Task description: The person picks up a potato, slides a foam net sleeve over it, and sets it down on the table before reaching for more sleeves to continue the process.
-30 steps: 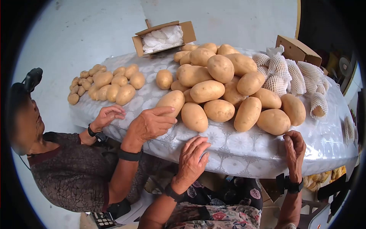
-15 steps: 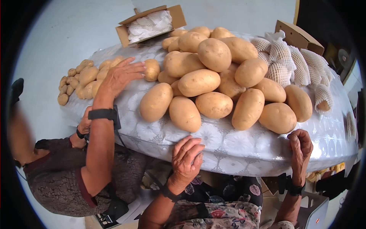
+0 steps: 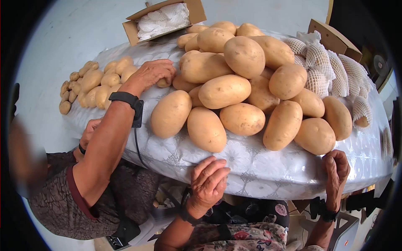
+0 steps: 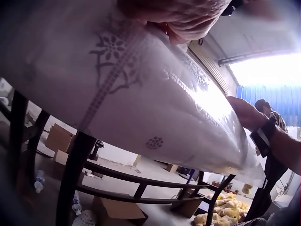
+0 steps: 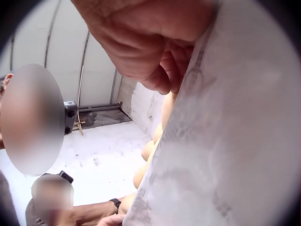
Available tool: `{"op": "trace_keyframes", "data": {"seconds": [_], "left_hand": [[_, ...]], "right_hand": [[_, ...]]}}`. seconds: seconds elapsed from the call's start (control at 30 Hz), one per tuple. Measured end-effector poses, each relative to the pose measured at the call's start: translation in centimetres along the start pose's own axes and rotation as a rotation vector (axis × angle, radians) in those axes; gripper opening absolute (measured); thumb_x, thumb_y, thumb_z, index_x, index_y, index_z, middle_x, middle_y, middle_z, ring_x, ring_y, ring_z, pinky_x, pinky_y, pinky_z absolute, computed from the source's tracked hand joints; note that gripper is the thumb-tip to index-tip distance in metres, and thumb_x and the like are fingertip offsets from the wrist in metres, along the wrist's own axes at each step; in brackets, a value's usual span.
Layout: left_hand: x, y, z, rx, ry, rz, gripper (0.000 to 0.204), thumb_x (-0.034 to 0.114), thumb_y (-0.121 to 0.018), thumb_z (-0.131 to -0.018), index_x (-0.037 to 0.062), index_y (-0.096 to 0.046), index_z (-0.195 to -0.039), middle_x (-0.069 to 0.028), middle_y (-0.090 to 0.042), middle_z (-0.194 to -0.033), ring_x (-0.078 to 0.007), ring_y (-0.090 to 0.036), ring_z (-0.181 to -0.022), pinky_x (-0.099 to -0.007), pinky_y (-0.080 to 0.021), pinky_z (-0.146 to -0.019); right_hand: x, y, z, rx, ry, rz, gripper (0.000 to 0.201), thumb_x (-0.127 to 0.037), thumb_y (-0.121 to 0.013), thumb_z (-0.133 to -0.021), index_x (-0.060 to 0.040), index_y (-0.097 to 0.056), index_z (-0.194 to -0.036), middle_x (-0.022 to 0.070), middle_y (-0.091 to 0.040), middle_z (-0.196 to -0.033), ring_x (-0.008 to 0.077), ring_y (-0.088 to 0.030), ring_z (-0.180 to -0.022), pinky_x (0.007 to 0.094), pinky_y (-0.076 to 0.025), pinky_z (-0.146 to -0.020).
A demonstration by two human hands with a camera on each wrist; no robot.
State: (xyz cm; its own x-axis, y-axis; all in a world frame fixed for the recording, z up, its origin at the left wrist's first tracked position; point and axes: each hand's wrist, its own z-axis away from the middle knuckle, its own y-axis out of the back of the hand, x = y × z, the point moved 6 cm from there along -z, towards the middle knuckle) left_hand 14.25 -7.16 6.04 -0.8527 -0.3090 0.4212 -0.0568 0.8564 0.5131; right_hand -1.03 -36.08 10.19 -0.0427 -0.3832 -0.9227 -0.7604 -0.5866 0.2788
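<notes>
My left hand (image 3: 208,184) rests at the table's near edge, fingers relaxed and holding nothing, just below a large potato (image 3: 206,129). In the left wrist view that hand (image 4: 188,19) lies on the patterned cloth (image 4: 122,89). At the edge farther right, my right hand (image 3: 336,171) is loosely curled and empty, close below another potato (image 3: 315,136). Its fingers hang bent beside the cloth in the right wrist view, where the hand (image 5: 146,42) fills the top. Large potatoes are heaped in the middle of the table.
On the left another person's hand (image 3: 155,75) covers a potato beside the heap. Smaller potatoes (image 3: 91,80) lie beyond that arm. An open carton (image 3: 132,32) holds white net sleeves. Netted potatoes (image 3: 317,56) and a second carton (image 3: 335,40) stand at the back right.
The other person's near hand has left a potato at the heap's front left and moved back onto a separate potato. Their far hand has drawn towards their body. My hands have barely moved.
</notes>
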Motion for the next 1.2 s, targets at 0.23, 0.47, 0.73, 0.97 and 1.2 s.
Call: {"op": "trace_keyframes", "data": {"seconds": [0.23, 0.47, 0.73, 0.97, 1.2], "left_hand": [[-0.6, 0.4, -0.7, -0.006, -0.004, 0.054, 0.013, 0.0, -0.065, -0.073, 0.0086, -0.062, -0.082, -0.0047, -0.066, -0.093, -0.025, -0.061, -0.093, -0.0324, -0.047, -0.082], [-1.5, 1.5, -2.6, -0.206, 0.118, 0.205, 0.01, 0.003, -0.064, -0.072, 0.01, -0.066, -0.078, -0.0018, -0.067, -0.088, -0.0204, -0.063, -0.087, -0.0295, -0.049, -0.077], [-2.2, 2.5, -4.2, -0.163, 0.486, 0.4, 0.012, -0.005, -0.062, -0.073, 0.0062, -0.061, -0.078, -0.0054, -0.067, -0.076, -0.0155, -0.064, -0.066, -0.0228, -0.048, -0.059], [-0.9, 6.2, -13.4, -0.217, 0.513, 0.38, 0.009, -0.006, -0.056, -0.075, 0.0002, -0.06, -0.08, -0.0116, -0.065, -0.074, -0.0216, -0.064, -0.066, -0.0295, -0.05, -0.061], [-2.9, 10.8, -24.8, -0.269, 0.405, -0.202, 0.009, 0.0, -0.057, -0.079, 0.0048, -0.061, -0.086, -0.0068, -0.063, -0.08, -0.0184, -0.06, -0.07, -0.0286, -0.047, -0.065]], "right_hand": [[0.5, 1.1, 0.1, 0.042, 0.006, 0.102, 0.026, -0.029, -0.055, -0.089, -0.005, -0.051, -0.078, -0.0013, -0.05, -0.067, 0.0043, -0.04, -0.057, 0.0196, -0.03, -0.051], [0.7, 1.3, -0.3, 0.039, -0.052, 0.184, 0.035, -0.036, -0.052, -0.092, -0.0073, -0.048, -0.073, -0.0042, -0.042, -0.056, 0.0034, -0.033, -0.049, 0.02, -0.024, -0.046], [0.8, 1.7, -0.6, 0.062, -0.284, 0.122, 0.033, -0.035, -0.055, -0.091, -0.0066, -0.049, -0.075, -0.0017, -0.049, -0.059, 0.0051, -0.039, -0.051, 0.0205, -0.03, -0.048], [-0.2, 1.1, -1.8, -0.02, -0.501, 0.008, 0.033, -0.035, -0.058, -0.089, -0.0043, -0.055, -0.078, 0.0013, -0.057, -0.063, 0.0066, -0.047, -0.055, 0.0226, -0.037, -0.052], [-0.4, 1.5, -2.3, -0.117, -0.486, -0.115, 0.028, -0.027, -0.057, -0.09, -0.0023, -0.054, -0.078, -0.0001, -0.055, -0.066, 0.0064, -0.045, -0.06, 0.0226, -0.038, -0.055]]}}
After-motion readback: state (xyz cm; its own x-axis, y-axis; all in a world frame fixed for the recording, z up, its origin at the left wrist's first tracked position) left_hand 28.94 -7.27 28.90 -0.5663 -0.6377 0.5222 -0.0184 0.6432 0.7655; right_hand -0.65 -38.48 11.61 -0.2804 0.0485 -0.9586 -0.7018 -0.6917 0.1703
